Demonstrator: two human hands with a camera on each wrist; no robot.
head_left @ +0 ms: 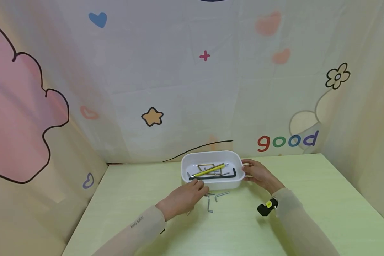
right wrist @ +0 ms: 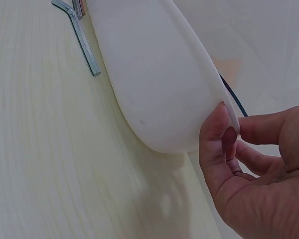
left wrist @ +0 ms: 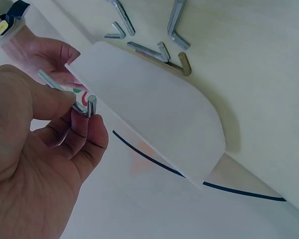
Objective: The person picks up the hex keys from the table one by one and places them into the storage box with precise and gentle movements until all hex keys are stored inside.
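Observation:
My left hand (head_left: 185, 200) pinches a small silver hex key (left wrist: 91, 105) between thumb and fingers, over the front rim of a white plastic tray (head_left: 224, 184). My right hand (head_left: 259, 175) grips the tray's right end, with thumb and fingers on either side of the rim. Inside the tray lie a yellow pen-like stick (head_left: 209, 171), a large black hex key (head_left: 219, 177), a gold-coloured wire piece (head_left: 201, 164) and some smaller metal bits. Several loose hex keys rest on the table before the tray, among them a silver one (head_left: 209, 206) and a brownish one (left wrist: 185, 63).
The pale wooden-looking table (head_left: 323, 199) ends at a printed cloth backdrop (head_left: 185, 81) right behind the tray. Cloth also hangs along both sides. A black device with a yellow tag (head_left: 268, 207) sits on the right wrist.

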